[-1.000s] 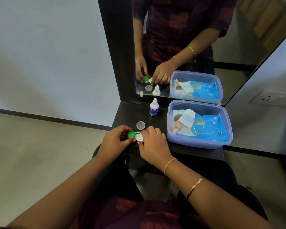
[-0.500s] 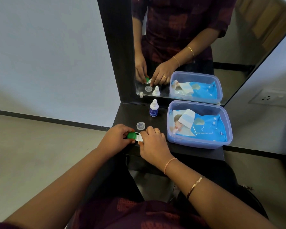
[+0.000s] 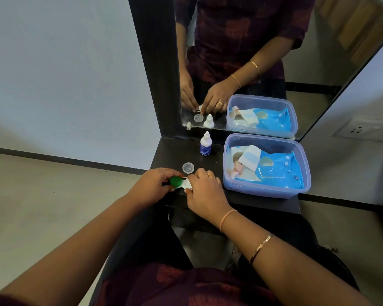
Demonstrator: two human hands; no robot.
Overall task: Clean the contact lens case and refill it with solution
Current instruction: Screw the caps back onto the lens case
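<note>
A white contact lens case point(image 3: 186, 184) lies at the front left of the dark shelf point(image 3: 170, 155). My left hand point(image 3: 152, 186) pinches the green cap point(image 3: 175, 181) on the case's left well. My right hand point(image 3: 205, 192) grips the right side of the case, hiding that well. A loose clear cap point(image 3: 188, 168) lies on the shelf just behind my hands. The small white solution bottle point(image 3: 205, 144) with a blue label stands upright farther back, near the mirror.
A translucent blue plastic box point(image 3: 268, 191) holding a blue pack of wet wipes point(image 3: 274, 166) fills the shelf's right half. A dark-framed mirror point(image 3: 241, 51) rises behind the shelf. A wall socket point(image 3: 359, 129) is at the right. Floor lies to the left below.
My left hand has turned on the green cap, which now sits tilted with more of the white case showing beside it. My right hand has stayed on the case.
</note>
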